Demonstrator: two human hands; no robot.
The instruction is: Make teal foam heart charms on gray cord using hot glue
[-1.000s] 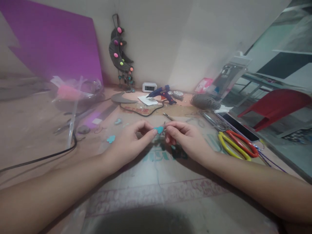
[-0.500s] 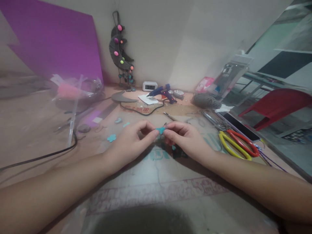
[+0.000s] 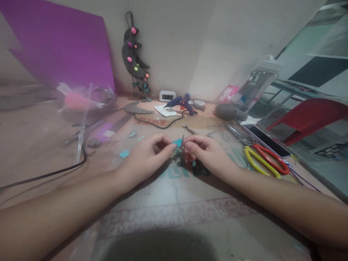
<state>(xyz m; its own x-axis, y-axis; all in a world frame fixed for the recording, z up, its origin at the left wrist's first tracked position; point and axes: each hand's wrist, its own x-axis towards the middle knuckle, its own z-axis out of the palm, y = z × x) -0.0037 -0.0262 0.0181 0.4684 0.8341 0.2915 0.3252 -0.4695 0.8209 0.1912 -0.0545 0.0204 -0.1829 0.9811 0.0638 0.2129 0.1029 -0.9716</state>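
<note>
Between the thumb and forefinger of my left hand [image 3: 153, 156] is a small turquoise flower cutout [image 3: 178, 143], held above the plastic-covered tabletop. My right hand [image 3: 205, 152] pinches close beside it, its fingertips at the cutout's right edge. A thin dark piece sticks up at those fingertips, too small and blurred to name. Another turquoise flower cutout [image 3: 124, 154] lies flat left of my left hand. Beyond that hand are a curved turquoise piece [image 3: 132, 134] and a small turquoise scrap [image 3: 140, 138].
A blue glue gun [image 3: 181, 103] rests by a white card [image 3: 165, 110], its cord looping forward. Scissors [image 3: 261, 161] with red and yellow handles and a phone [image 3: 266, 139] lie right. Grey yarn [image 3: 230, 112] and a small clock [image 3: 167, 95] stand near the wall.
The turquoise cutout has turned and shifted slightly left and up. My right fingertips have drawn a little apart from it, and the thin dark piece shows more clearly.
</note>
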